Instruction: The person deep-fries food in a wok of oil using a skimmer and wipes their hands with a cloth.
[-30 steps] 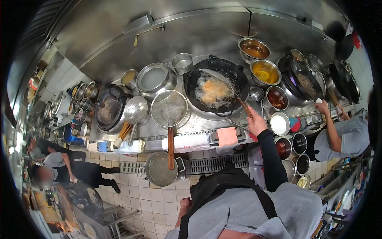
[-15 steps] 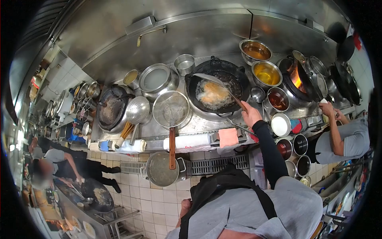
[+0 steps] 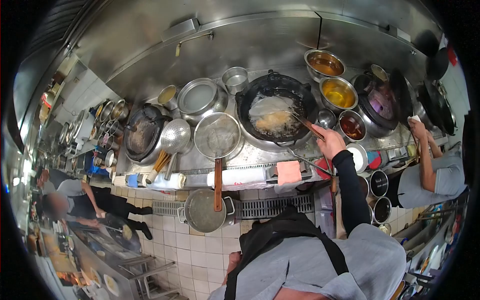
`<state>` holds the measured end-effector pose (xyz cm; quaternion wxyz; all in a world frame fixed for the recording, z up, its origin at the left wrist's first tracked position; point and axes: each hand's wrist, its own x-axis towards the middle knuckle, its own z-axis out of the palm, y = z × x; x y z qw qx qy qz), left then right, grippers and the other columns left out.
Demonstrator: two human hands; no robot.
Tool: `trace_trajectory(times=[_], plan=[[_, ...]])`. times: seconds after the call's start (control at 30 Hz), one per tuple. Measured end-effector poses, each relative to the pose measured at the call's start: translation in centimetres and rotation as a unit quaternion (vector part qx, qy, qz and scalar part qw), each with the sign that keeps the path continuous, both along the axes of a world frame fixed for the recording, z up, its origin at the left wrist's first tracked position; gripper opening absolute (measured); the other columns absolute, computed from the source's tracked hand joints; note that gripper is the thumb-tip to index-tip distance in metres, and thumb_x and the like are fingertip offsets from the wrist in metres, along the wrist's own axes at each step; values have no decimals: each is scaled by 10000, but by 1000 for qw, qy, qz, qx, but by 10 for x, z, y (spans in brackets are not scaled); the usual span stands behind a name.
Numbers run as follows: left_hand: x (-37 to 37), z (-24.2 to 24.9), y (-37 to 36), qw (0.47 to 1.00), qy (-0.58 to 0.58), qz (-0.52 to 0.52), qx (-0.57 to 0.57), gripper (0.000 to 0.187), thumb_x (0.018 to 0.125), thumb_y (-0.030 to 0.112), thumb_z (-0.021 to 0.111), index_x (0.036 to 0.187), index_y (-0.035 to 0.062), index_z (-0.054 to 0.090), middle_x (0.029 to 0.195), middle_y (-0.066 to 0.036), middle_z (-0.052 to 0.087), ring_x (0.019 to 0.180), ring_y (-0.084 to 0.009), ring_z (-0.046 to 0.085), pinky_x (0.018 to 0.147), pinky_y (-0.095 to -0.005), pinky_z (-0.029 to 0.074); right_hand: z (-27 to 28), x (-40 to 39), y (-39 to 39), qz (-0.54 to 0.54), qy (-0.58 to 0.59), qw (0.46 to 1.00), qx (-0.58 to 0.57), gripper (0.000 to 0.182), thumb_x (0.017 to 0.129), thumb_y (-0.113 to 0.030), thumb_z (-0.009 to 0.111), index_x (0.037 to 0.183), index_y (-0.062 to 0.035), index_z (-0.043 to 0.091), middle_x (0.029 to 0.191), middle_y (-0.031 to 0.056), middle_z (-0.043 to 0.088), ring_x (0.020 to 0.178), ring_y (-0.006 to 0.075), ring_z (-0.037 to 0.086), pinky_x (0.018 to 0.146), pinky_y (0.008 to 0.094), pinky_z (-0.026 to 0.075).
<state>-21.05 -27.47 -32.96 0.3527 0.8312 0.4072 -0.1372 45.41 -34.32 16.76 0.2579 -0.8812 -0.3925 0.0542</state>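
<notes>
Plainly, the golden food [image 3: 272, 121] lies in bubbling oil [image 3: 299, 106] inside the black wok [image 3: 244, 107], partly behind the pale blade of a long-handled utensil [image 3: 270, 105]. If this blade presses or lifts too quickly, the oil could splash and a soft piece may break; how deep it goes, I cannot tell. The right hand [image 3: 332, 143] is closed around the handle, bare and near the wok's rim, so spitting drops could reach the skin, and a greasy handle could turn in the fingers. The left hand [image 3: 233, 261] hangs low beside the apron [image 3: 285, 232]; whether it holds something, I cannot see. To the right of the wok stands a metal bowl [image 3: 354, 101] of yellow liquid, which a wide swing might hit. Farther out, a strainer [image 3: 217, 135] has its wooden handle beyond the counter's [image 3: 250, 159] edge, where the body could catch it.
</notes>
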Motion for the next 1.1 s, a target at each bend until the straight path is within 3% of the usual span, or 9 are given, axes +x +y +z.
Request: trace_trajectory(times=[0.17,0.27,0.33,0.4,0.53,0.67,0.8,0.97,1.1], plan=[[13,32,15,987,95,-131,17,236,793,265,585,843,48,662,833,-190,669,824,-360,647,694,-417,519,-11,19,19,-5,-80,993,-90,506,765,-34,537,1250,-177,572,921,222,629,871,381,609,783,452,486],[23,73,19,986,-42,136,-83,199,820,193,565,738,20,620,703,-193,654,665,-330,649,574,-417,508,-1,19,28,-19,-72,993,-91,494,759,-32,525,1242,-127,569,922,240,644,884,380,620,796,464,484],[65,150,25,978,-59,168,-112,183,834,132,549,698,16,588,656,-176,627,563,-285,611,487,-399,474,-2,19,29,-32,-69,994,-78,483,764,-52,528,1242,-113,563,919,243,645,885,385,619,803,469,480],[70,153,26,970,-94,189,-120,179,842,78,536,676,15,566,625,-157,599,491,-241,571,420,-375,436,-5,24,25,-50,-62,995,-53,472,771,-80,534,1242,-102,557,917,243,644,884,394,614,811,471,474],[55,113,20,971,-116,179,-106,116,839,55,537,747,7,587,671,-130,605,506,-214,562,423,-353,427,-7,28,-1,-70,-22,997,23,475,779,-124,556,1252,-74,542,984,248,632,933,389,604,841,445,466],[2,5,-9,992,15,-77,103,176,842,125,546,908,2,653,806,-129,681,659,-260,647,560,-385,507,27,17,-28,-29,32,998,44,472,787,-120,593,1250,-48,538,1078,230,620,995,357,603,851,371,463],[2,13,-17,992,81,-86,33,215,846,166,532,947,29,663,879,-150,679,755,-285,652,641,-403,512,12,2,-30,8,137,985,105,460,797,-129,590,1251,-74,549,1069,242,615,982,359,605,857,358,469],[3,9,0,995,64,-78,16,266,850,217,514,995,63,676,972,-178,676,876,-316,659,743,-425,519,-48,-18,-1,-41,92,993,56,491,808,-154,576,1295,-146,522,1051,253,612,979,371,599,846,390,468],[15,21,26,1000,4,2,15,184,854,146,527,870,-2,637,788,-148,658,657,-259,641,552,-382,505,-49,-29,14,-77,126,988,35,510,821,-154,563,1326,-163,492,1053,255,610,985,381,591,843,410,464]])
